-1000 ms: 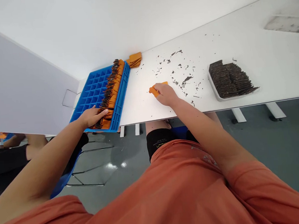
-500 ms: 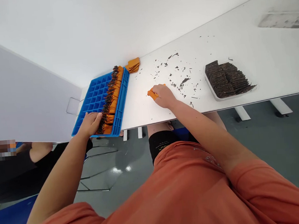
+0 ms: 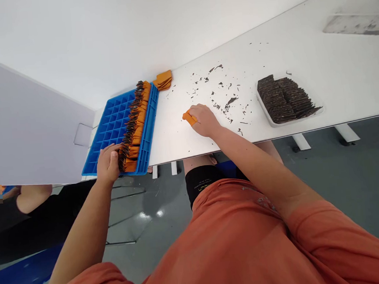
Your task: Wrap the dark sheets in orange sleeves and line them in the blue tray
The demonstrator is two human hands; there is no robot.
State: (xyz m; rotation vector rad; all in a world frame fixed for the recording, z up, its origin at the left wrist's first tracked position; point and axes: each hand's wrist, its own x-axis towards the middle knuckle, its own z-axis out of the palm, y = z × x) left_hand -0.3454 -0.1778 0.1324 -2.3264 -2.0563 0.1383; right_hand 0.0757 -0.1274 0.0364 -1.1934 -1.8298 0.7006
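Left of centre in the frame, a blue tray holds a row of dark-edged orange packets along its right side. The person's left hand is over its near end, fingertips beside the row; whether they grip anything cannot be told. Mid-frame, the right hand's fingers are clamped on an orange piece. Right of centre, a white tub holds dark sheets in two rows.
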